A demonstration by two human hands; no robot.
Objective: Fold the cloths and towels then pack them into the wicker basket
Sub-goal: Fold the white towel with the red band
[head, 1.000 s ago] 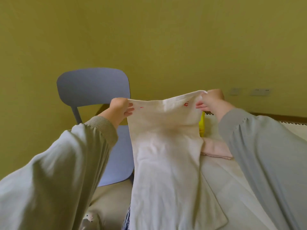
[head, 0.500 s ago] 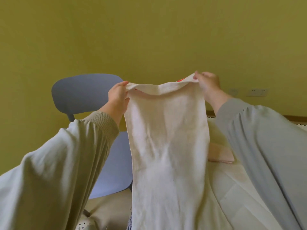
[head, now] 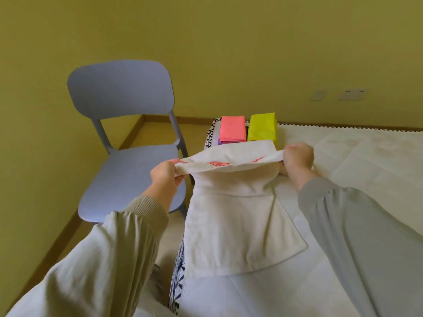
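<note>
A white towel (head: 235,220) with red marks near its top edge lies partly on the bed, its lower part flat on the sheet. My left hand (head: 166,177) grips the towel's top left corner. My right hand (head: 297,157) grips the top right corner, and the top edge is stretched between them above the bed. Behind the towel lie a folded pink cloth (head: 232,129) and a folded yellow cloth (head: 262,126), side by side at the bed's far corner. No wicker basket is in view.
The bed (head: 354,156) with a white sheet fills the right side. A blue plastic chair (head: 128,138) stands on the floor to the left of the bed, against the yellow wall. Two wall sockets (head: 352,94) sit at the right.
My hands have come down with the towel's top edge, from chest height toward the bed. The towel's lower part now lies on the sheet, and the pink and yellow cloths show behind it.
</note>
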